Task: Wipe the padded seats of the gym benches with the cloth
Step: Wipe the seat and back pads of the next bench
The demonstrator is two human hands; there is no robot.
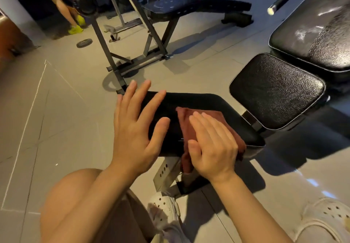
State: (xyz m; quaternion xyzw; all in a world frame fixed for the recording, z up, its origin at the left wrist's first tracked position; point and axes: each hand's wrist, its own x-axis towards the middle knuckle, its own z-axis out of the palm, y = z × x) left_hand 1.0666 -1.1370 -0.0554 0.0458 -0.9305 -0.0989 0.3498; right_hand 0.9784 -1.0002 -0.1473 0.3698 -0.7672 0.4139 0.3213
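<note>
The wipe of the near seat (198, 110) is in hand: the cloth (184, 125) lies folded on the pad's near right part, one end hanging over the front edge, while the next seat (274, 89) waits just beyond to the right. The right hand (212, 148) presses the cloth flat, fingers (200, 123) straight and together; the left hand (136, 127) hovers or rests on the pad's left edge, fingers spread, holding nothing. Next move, judged: sweep the cloth across the uncovered left part.

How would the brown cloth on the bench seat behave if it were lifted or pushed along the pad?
The cloth is probably floppy: one end droops over the edge of the seat pad. It looks light, bunching in folds under the flat right hand. Pushed, it would likely slide readily on the smooth padding.
</note>
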